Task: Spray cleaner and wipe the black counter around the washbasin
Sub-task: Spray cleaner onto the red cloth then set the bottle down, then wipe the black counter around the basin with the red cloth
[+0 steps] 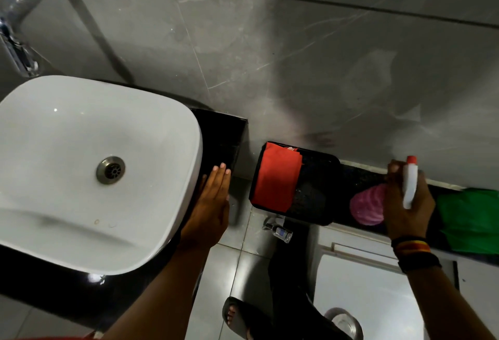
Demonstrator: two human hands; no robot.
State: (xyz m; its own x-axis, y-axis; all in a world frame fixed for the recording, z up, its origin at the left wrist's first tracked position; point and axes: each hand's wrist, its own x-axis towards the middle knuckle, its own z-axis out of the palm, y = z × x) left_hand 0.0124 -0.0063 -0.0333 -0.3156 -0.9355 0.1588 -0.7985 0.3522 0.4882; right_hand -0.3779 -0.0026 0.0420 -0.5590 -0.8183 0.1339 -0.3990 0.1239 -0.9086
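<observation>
The glossy black tabletop (221,134) borders the white ceramic washbasin (89,172); the left hand (213,202) lies flat, fingers spread, on it. Well right, the right hand (405,204) is clamped around a white red-capped spray bottle (410,185) above a pink cloth (368,207).

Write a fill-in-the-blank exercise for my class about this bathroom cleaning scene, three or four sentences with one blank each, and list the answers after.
1. The right hand holds a white spray bottle with a ____ cap.
2. The left hand lies flat on the black counter beside the ____.
3. In the black tray lies a ____ cloth.
4. A ____ cloth lies on the ledge at the far right.

Answers: red; washbasin; red; green
</observation>
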